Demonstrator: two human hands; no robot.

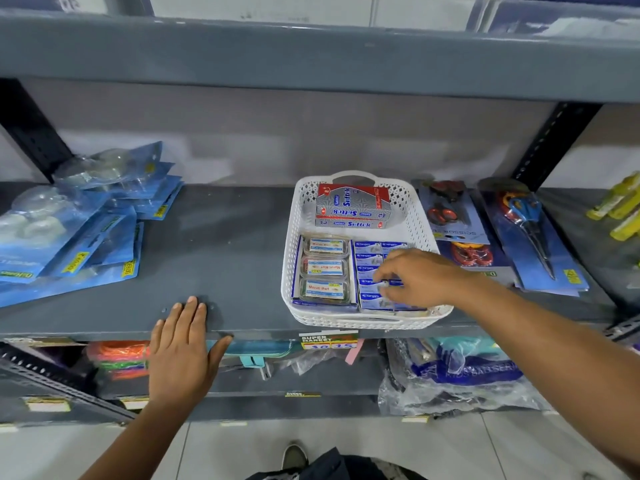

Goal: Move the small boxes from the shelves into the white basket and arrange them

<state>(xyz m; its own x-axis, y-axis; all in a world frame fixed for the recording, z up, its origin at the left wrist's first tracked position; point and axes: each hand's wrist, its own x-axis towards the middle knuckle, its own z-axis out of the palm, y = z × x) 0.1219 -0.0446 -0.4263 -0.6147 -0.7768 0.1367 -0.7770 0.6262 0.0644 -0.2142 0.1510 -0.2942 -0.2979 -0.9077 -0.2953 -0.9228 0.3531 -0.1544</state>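
A white perforated basket (412, 209) stands on the grey shelf (221, 251), right of centre. Its right half holds rows of small blue boxes (367, 258). Three clear boxes with white labels (325, 267) fill its left half, and red-and-silver Softek boxes (352, 206) lie at the back. My right hand (417, 276) reaches into the basket from the right, its fingertips pinched on one small blue box in the near rows. My left hand (185, 344) rests flat on the shelf's front edge with fingers spread, holding nothing.
Blue blister packs (86, 223) are piled at the shelf's left. Carded scissors (526, 237) lie right of the basket, with yellow items (620, 206) at the far right. An upper shelf (311, 53) overhangs. The lower shelf holds bagged goods (460, 372). A price tag (329, 340) hangs below the basket.
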